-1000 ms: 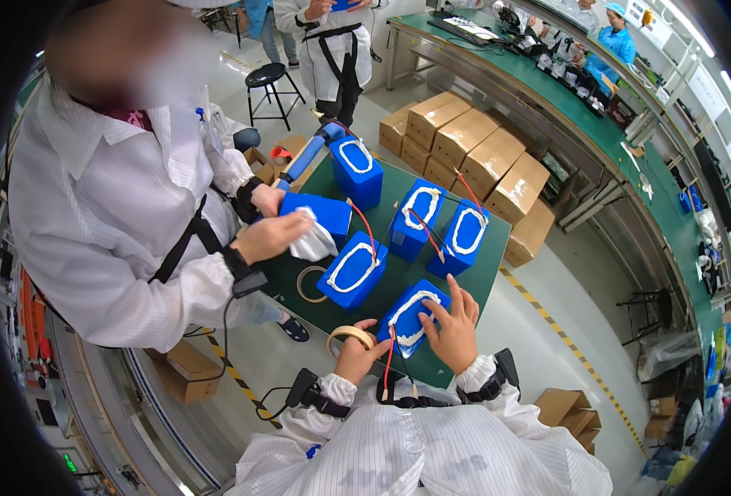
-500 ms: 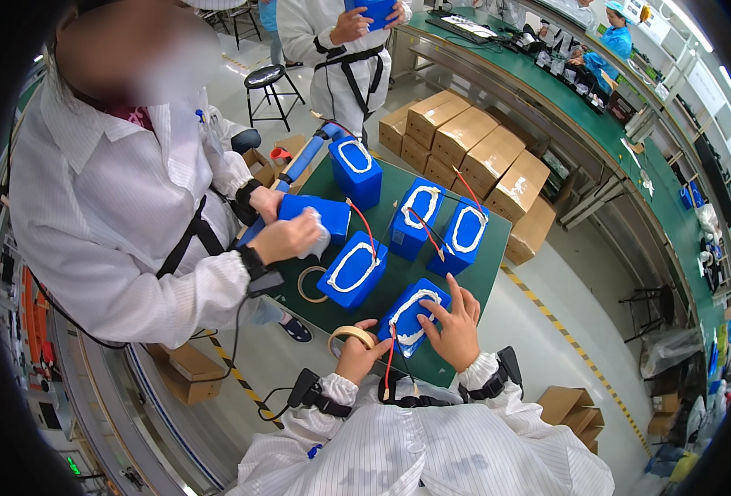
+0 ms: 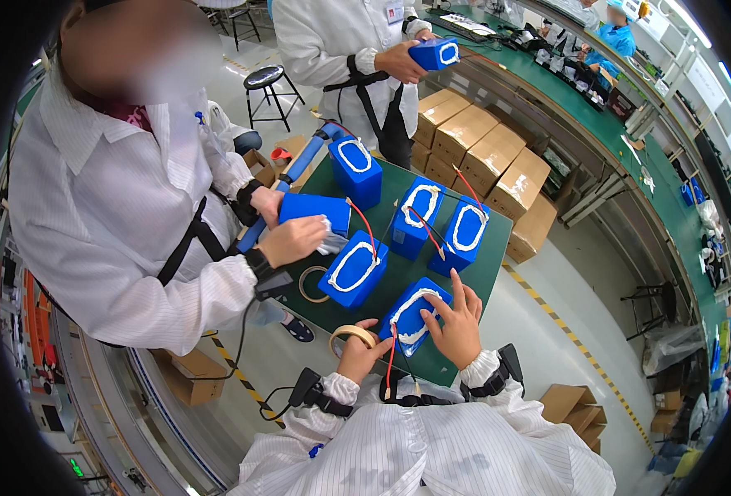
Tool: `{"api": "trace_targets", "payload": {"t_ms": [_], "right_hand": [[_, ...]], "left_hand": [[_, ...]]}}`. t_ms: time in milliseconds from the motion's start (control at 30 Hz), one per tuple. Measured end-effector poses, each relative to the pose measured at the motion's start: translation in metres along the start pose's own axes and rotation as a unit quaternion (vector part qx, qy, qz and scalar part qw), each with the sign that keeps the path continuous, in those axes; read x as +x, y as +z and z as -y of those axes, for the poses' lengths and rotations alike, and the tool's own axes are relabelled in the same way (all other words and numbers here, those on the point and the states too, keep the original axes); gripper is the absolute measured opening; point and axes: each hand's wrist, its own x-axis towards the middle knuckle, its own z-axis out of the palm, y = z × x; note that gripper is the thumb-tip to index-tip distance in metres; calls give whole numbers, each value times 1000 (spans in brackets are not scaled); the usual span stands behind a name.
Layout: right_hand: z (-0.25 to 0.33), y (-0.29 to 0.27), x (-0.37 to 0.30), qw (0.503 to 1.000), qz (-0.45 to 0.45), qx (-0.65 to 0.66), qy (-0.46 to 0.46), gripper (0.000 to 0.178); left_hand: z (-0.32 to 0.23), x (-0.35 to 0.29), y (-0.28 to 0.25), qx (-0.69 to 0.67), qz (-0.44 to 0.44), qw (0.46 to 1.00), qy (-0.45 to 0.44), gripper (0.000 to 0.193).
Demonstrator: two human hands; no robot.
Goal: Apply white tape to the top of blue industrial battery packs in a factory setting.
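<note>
Nearest me on the green tabletop (image 3: 488, 277) is a blue battery pack (image 3: 396, 320) with red and dark wire leads and a crinkled white oval strip (image 3: 416, 332) on top. My left hand (image 3: 357, 360) is closed round a roll of beige masking tape (image 3: 352, 332), beside the pack's near left corner, its fingertips close to the wires. Over the right half of that pack is my right hand (image 3: 459, 328), fingers spread, a fingertip and thumb resting at the white strip. Several similar packs stand farther off, including one blue pack (image 3: 347, 291) just left of mine.
At left a co-worker's hands (image 3: 295, 240) hold a white cloth against a blue pack (image 3: 316, 211) lying on its side. Another tape roll (image 3: 312, 283) lies flat nearby. Beyond the table, a person holds a blue pack (image 3: 433, 54); cardboard boxes (image 3: 491, 157) are stacked behind.
The person at the back has shifted right, now holding a blue pack out to the right with its white oval showing. The left co-worker's cloth hand has moved slightly. My hands stay nearly still.
</note>
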Motion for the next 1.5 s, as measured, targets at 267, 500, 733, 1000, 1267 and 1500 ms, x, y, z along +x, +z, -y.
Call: {"api": "trace_targets", "payload": {"t_ms": [267,500,733,1000,1267,1500], "right_hand": [[-12,-3,-8,988,-12,152,13,9],[-6,1,-13,998,14,49,33,22],[-1,5,-16,998,33,49,4,14],[-11,-4,-23,997,34,72,-19,11],[-12,-4,-21,997,31,53,-51,8],[-14,-3,-13,994,39,45,-97,9]], "left_hand": [[-1,-2,0,7,5,1000,-1,55],[-5,-2,2,1,0,1000,-8,57],[-7,-1,1,24,13,1000,-1,57],[-5,-3,1,11,-8,1000,9,60],[0,0,1,35,-13,999,26,61],[4,1,1,19,-15,1000,17,61]]}}
